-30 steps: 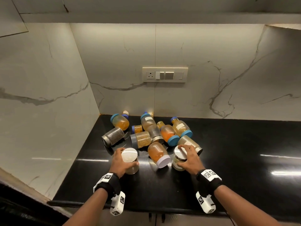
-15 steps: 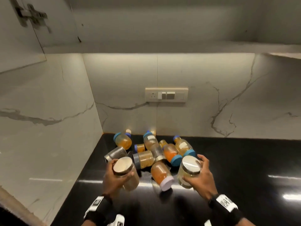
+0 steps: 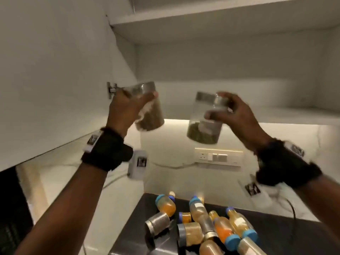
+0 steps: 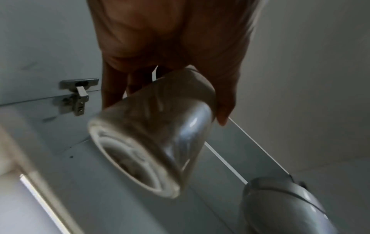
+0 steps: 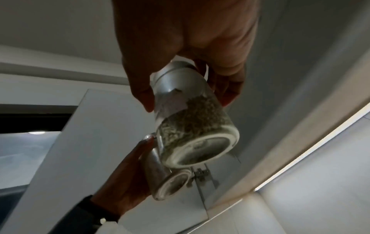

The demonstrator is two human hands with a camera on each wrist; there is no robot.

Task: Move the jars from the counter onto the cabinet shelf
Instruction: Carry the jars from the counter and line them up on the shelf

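Both hands are raised in front of the open cabinet, each holding a clear glass jar with a silver lid and greenish-brown contents. My left hand [image 3: 128,105] grips the left jar [image 3: 150,115] near its lid; the left wrist view shows this jar [image 4: 156,136] tilted, base toward the camera. My right hand [image 3: 233,111] holds the right jar [image 3: 204,126] by its lid end, seen in the right wrist view as a jar [image 5: 192,123] part-filled with green grains. The lowest cabinet shelf [image 3: 276,115] lies just behind and right of the jars. Several jars [image 3: 206,223] lie on the black counter [image 3: 285,236] below.
The open cabinet door [image 3: 55,70] stands at the left, its metal hinge [image 3: 111,89] right beside my left hand. A higher shelf [image 3: 220,21] runs above. A switch plate [image 3: 219,157] sits on the marble wall under the cabinet.
Both hands have lifted their jars off the counter up to the level of the lowest cabinet shelf. The head view has tilted upward, showing the cabinet interior.
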